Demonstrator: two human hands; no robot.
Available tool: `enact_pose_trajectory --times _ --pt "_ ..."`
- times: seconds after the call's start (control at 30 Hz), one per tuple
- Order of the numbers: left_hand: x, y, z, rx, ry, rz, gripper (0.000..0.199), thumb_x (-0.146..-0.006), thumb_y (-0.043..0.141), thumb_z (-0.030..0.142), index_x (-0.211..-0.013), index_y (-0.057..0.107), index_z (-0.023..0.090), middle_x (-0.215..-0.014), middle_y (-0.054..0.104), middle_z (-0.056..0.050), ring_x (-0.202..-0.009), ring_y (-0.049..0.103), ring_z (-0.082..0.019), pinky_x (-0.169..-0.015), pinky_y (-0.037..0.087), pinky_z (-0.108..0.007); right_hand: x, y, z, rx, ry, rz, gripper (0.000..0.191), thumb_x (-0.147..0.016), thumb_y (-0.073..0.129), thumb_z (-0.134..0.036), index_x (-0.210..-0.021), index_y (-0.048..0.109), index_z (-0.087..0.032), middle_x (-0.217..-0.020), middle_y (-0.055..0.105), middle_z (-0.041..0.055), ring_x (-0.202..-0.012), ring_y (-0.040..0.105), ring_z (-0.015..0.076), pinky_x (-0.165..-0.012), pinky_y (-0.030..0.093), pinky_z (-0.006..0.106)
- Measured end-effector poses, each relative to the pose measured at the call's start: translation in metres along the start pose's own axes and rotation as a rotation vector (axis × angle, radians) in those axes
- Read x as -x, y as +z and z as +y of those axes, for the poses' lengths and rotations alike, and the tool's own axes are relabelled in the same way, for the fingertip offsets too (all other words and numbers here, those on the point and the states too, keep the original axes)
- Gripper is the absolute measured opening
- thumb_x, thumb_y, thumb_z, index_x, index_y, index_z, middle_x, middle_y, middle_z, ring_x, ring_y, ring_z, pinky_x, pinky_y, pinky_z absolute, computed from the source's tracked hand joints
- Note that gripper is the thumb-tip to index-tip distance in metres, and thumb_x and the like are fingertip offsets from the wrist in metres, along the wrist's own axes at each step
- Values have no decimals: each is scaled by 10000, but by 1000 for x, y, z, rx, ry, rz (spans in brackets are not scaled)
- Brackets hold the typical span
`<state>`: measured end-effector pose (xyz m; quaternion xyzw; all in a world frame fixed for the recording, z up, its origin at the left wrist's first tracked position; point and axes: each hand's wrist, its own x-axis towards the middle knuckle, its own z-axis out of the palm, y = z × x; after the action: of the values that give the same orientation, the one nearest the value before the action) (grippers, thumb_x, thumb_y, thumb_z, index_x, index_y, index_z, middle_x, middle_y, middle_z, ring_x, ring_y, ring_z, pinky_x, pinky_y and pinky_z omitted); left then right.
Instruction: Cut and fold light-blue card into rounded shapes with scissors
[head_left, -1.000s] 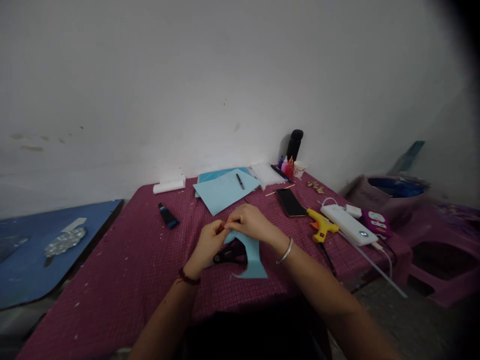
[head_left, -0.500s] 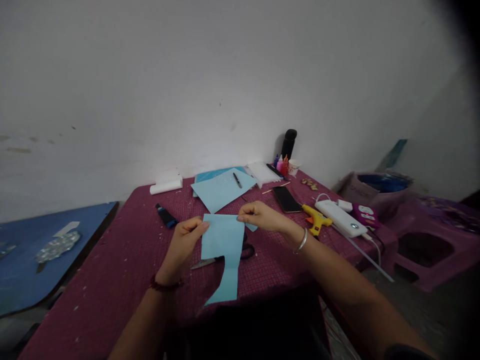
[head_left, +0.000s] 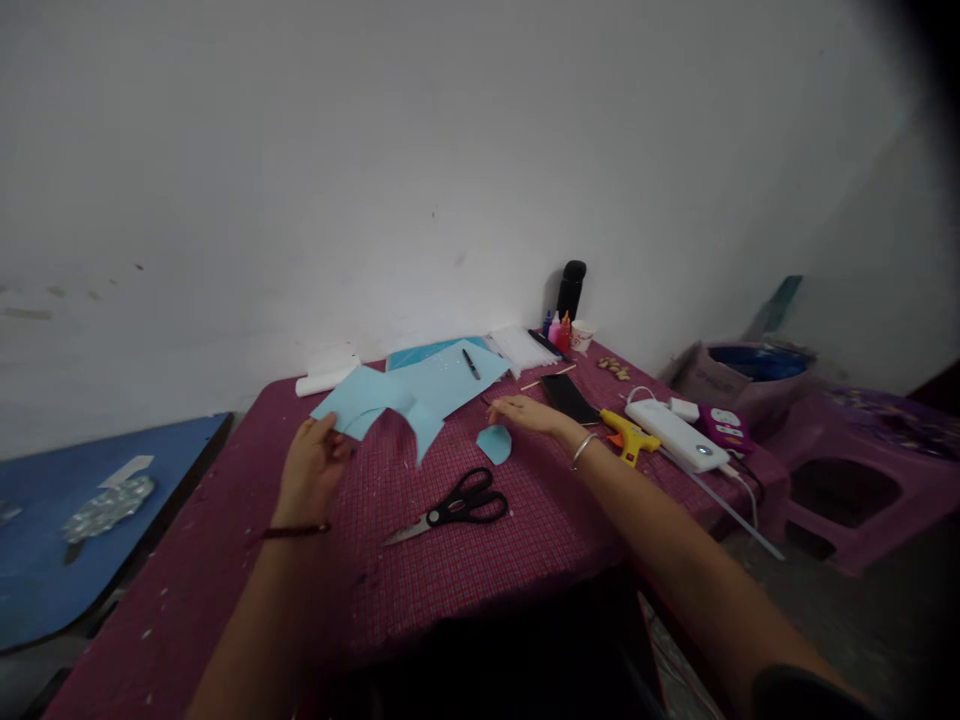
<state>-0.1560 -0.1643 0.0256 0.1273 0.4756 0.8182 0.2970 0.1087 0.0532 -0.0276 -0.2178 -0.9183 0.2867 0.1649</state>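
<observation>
Cut blue paper (head_left: pixel 356 390) is gripped near its left corner in my left hand (head_left: pixel 315 460), the fingers narrowed onto it and the rest reaching out over the worktop (head_left: pixel 420 595), with a curved edge and a pointed tail on its near side. On my feed it overlaps the bigger blue sheet (head_left: pixel 454 372) behind; whether the two touch, I cannot tell. A black pen (head_left: pixel 471 364) lies on that sheet. My right hand (head_left: pixel 519 412) is out over the worktop, fingers at the far edge of a small blue piece (head_left: pixel 495 446); I cannot tell whether they pinch it or sit just above. Between my hands and closer to the front edge I see black-handled scissors (head_left: pixel 450 510), blades pointing left. Just beyond the right hand lies a dark phone (head_left: pixel 570 399), with a yellow glue gun (head_left: pixel 631 437) to its right.
</observation>
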Motion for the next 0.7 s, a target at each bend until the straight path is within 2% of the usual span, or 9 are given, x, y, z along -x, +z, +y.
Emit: enact_pose_trajectory --times 0.03,0.1,0.17,0.23,0.3,0.4,0.5,0.57,0.7 --pt "-4 6 -9 9 -20 -14 304 -638 646 62 -632 371 190 -497 411 105 -378 395 -38 -337 229 -142 -3 2 1 24 14 -26 260 -860 495 -276 -746 700 -164 -743 700 25 -691 616 149 -633 457 234" --pt "-10 15 -26 17 -61 -26 299 -617 650 51 -646 385 189 -507 444 104 -375 415 -35 -336 224 -139 -5 7 3 93 46 -64 198 -794 575 -272 -681 694 -162 -684 681 25 -670 608 155 -615 438 227" --pt "-12 21 -42 23 -88 -31 263 -615 632 37 -684 426 186 -537 501 93 -378 442 -37 -344 251 -138 -3 14 3 166 78 -61 96 -684 670 -226 -745 709 -164 -817 698 59 -784 617 190 -667 429 241" --pt "-10 22 -57 31 -108 -39 241 -626 611 26 -734 467 187 -587 568 72 -418 511 -53 -387 342 -145 2 20 4 214 106 -33 270 -629 699 -193 -898 708 -175 -1055 666 108 -959 590 248 -754 419 279" --pt "-6 20 -69 36 -127 -62 241 -639 603 17 -765 491 190 -659 630 39 -525 610 -89 -508 469 -186 5 24 4 226 136 -21 356 -598 718 -192 -951 687 -171 -1149 619 139 -1032 554 289 -801 408 321" --pt "2 13 -85 33 -161 -116 237 -658 598 3 -767 501 191 -753 674 -5 -709 688 -150 -731 542 -289 7 25 5 178 164 -24 287 -520 744 -157 -794 659 -144 -1035 638 139 -955 563 278 -778 409 322" --pt "4 8 -96 29 -196 -143 203 -700 580 16 -751 494 192 -735 668 -10 -756 700 -174 -818 535 -336 6 23 9 69 161 18 134 -575 676 -152 -678 591 -153 -845 646 71 -793 565 197 -690 409 273" --pt "4 7 -101 25 -223 -153 173 -733 568 37 -736 488 190 -712 664 -18 -753 702 -183 -832 532 -349 8 18 9 -25 147 81 58 -678 590 -201 -713 571 -158 -750 624 31 -694 551 156 -633 409 255" --pt "5 10 -110 -16 -299 -199 90 -782 575 113 -742 520 171 -713 680 -73 -739 700 -202 -798 541 -365 6 7 -4 -232 77 202 190 -780 510 -301 -890 559 -153 -772 620 22 -666 568 138 -628 440 256"
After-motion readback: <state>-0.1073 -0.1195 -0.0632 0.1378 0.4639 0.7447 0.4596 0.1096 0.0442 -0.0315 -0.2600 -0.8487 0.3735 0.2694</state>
